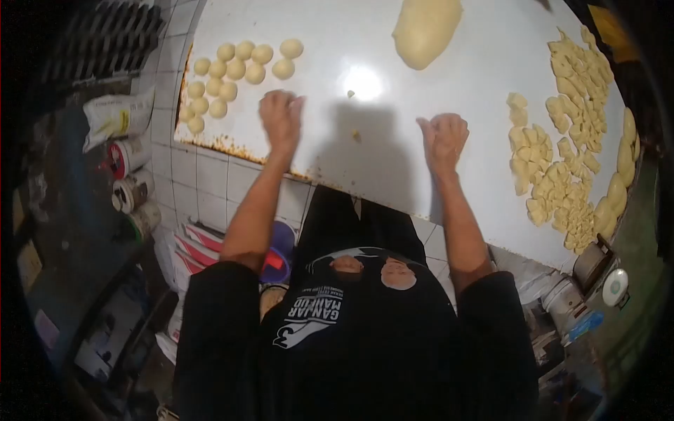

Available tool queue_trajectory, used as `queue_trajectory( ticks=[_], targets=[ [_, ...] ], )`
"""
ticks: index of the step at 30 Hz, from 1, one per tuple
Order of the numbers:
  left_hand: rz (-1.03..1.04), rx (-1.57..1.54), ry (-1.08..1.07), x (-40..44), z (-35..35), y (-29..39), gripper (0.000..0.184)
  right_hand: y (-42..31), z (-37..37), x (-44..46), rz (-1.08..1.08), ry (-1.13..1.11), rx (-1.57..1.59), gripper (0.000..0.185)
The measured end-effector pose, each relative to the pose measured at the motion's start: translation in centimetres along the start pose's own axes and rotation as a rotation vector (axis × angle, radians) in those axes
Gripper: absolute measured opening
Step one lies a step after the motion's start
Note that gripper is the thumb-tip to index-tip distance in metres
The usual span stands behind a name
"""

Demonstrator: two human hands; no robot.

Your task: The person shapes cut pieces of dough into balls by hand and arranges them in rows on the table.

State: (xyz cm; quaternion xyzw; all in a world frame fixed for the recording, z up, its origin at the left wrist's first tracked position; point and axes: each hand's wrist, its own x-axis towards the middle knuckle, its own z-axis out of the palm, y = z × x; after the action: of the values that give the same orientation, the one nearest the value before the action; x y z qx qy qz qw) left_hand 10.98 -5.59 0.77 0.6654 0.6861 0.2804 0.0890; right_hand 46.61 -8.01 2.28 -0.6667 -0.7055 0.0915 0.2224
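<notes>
My left hand (281, 121) is curled over the white table top, near its front edge, with the knuckles up and the thumb toward the middle. Close by on its left lie several round dough balls (236, 69) in loose rows. My right hand (446, 139) is likewise curled on the table, its thumb pointing inward. Whatever lies under either palm is hidden. Between the hands are two small dough scraps (355, 135). A large smooth lump of dough (425, 31) rests at the far side. Many cut dough pieces (554, 175) are heaped to the right.
The white table (330, 63) has a rusty front-left edge. Long dough rolls (619, 184) line its right edge. On the floor at left stand tubs (132, 189) and a sack (119, 116). A purple basin (282, 242) sits below the table, and a bucket (564, 298) at right.
</notes>
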Motion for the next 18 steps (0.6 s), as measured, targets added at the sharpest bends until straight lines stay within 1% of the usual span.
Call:
queue_trajectory(
  ticks=[1,3,4,5,7,8,10,11,12,13,14,15,16,17,18],
  targets=[
    [-0.019,-0.045,0.036,0.1,0.5,1.8,0.017,-1.2,0.4,0.3,0.082,0.060,0.058,0.026],
    [0.109,-0.054,-0.119,-4.3,0.2,2.5,0.019,1.0,1.6,-4.6,-0.161,-0.112,0.019,0.027],
    [0.193,-0.199,-0.130,-5.5,-1.1,1.0,0.019,2.3,0.3,-5.2,-0.315,-0.074,0.149,0.026],
    [0.187,-0.187,-0.111,-4.4,-1.9,-0.9,0.019,5.2,-0.6,-5.4,-0.207,-0.365,0.043,0.026],
    [0.133,0.070,-0.071,-3.5,-2.7,-4.5,0.018,5.5,-1.3,-2.5,-0.084,-0.177,-0.098,0.027],
    [0.108,0.071,-0.086,-4.9,-2.4,-4.2,0.018,3.7,-1.6,-2.1,-0.089,-0.206,-0.097,0.027],
    [0.010,0.064,-0.048,-4.2,0.2,-1.5,0.013,-0.6,-0.8,0.8,0.254,-0.055,0.028,0.021],
    [-0.029,0.057,-0.014,-2.8,0.8,-1.0,0.011,-1.1,-0.8,0.0,0.227,-0.044,0.028,0.021],
    [0.116,-0.118,0.016,-4.3,-0.8,0.2,0.011,-0.8,-1.1,-2.7,0.064,-0.055,0.068,0.021],
    [0.104,-0.125,0.036,-5.1,-2.2,-0.5,0.011,-0.7,-1.9,-4.9,-0.092,-0.081,0.101,0.025],
    [0.198,-0.157,-0.036,-6.0,-3.9,-2.1,0.014,-0.4,-3.1,-4.9,-0.116,-0.086,0.091,0.025],
    [0.293,-0.186,-0.107,-6.3,-5.0,-3.7,0.018,0.3,-4.1,-4.4,-0.008,-0.155,0.101,0.031],
    [0.304,-0.089,-0.104,-5.5,-6.4,-4.6,0.020,-0.7,-5.0,-3.5,0.113,-0.224,0.104,0.038],
    [0.289,-0.107,-0.099,-5.3,-6.4,-4.5,0.020,-1.7,-5.0,-2.3,0.106,-0.234,0.084,0.038],
    [0.168,-0.063,-0.183,-4.9,-5.8,-3.8,0.019,-5.7,-5.6,1.4,0.270,-0.385,0.234,0.042]
  ],
)
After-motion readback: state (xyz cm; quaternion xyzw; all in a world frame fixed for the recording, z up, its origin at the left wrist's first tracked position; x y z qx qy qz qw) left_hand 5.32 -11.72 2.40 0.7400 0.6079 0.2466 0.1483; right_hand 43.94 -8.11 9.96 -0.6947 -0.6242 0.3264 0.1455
